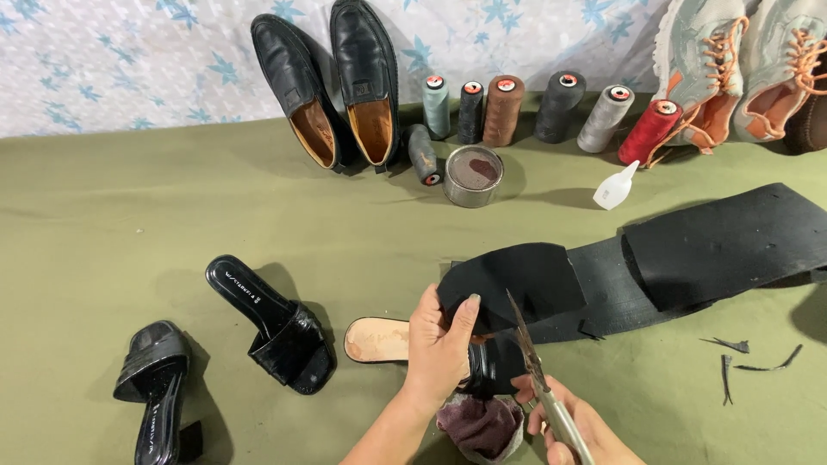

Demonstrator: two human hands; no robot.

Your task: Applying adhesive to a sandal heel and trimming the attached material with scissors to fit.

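Two hands busy over olive cloth: left hand [441, 344] clenched on black rubber piece [508, 280], right hand [573, 422] gripping scissors [534, 370] (blades at its edge). Offcut slivers [741, 357] already lying aside; cutting seemingly unfinished, sandal [388, 340] beneath.

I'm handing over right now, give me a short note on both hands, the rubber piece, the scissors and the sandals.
Left hand grips the black rubber piece against a sandal lying sole up.
Right hand holds scissors, blades at the piece's edge.
Rubber strip lies to the right, trimmings beside it.
Two black sandals lie to the left, untouched.
Glue tin is open, glue bottle near it.
Done: piece cut roughly off the strip.
Left: trimming it, it seems.
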